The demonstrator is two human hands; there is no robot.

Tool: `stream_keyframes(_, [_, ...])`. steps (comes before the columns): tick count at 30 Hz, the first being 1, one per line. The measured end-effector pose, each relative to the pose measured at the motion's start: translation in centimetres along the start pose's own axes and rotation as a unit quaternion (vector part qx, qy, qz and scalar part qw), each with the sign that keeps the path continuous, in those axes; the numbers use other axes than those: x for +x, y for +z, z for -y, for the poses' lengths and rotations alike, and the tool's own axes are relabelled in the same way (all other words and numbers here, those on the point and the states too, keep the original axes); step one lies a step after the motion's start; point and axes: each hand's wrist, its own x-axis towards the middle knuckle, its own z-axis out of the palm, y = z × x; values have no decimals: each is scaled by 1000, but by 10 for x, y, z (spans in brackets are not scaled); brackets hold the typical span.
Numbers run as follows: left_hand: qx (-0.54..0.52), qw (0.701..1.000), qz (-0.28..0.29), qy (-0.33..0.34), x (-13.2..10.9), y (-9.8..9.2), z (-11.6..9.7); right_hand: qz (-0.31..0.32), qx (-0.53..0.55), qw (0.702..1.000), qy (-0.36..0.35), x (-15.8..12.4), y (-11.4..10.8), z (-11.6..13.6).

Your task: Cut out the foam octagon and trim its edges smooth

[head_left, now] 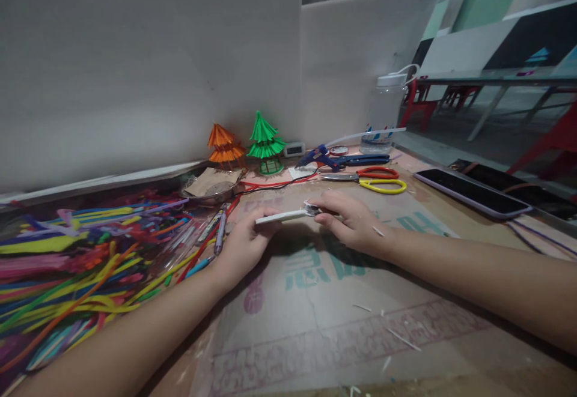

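My left hand is closed on the left end of a thin white flat piece, held nearly level above the table. At the piece's right end, my right hand pinches a small whitish, shiny bit that I cannot make out clearly. A short white scrap clings near my right wrist. Just beyond the hands lie scissors with one red and one yellow handle loop. A blue glue gun with a long white glue stick rests farther back.
Colourful pipe cleaners are heaped at the left. Orange and green small trees stand at the back. A clear bottle and a phone are at the right. White scraps litter the printed sheet.
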Motion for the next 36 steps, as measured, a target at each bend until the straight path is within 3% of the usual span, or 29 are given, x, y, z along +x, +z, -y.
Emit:
stream_keyframes(8, [10, 1000, 23, 15, -1, 0, 2, -2, -17, 999, -41, 0, 1, 3])
stream_keyframes(15, [26, 997, 27, 66, -2, 0, 2, 11, -19, 998, -64, 0, 0, 7])
stream_keyframes(36, [52, 996, 35, 58, -3, 1, 2, 19, -1, 998, -58, 0, 1, 5])
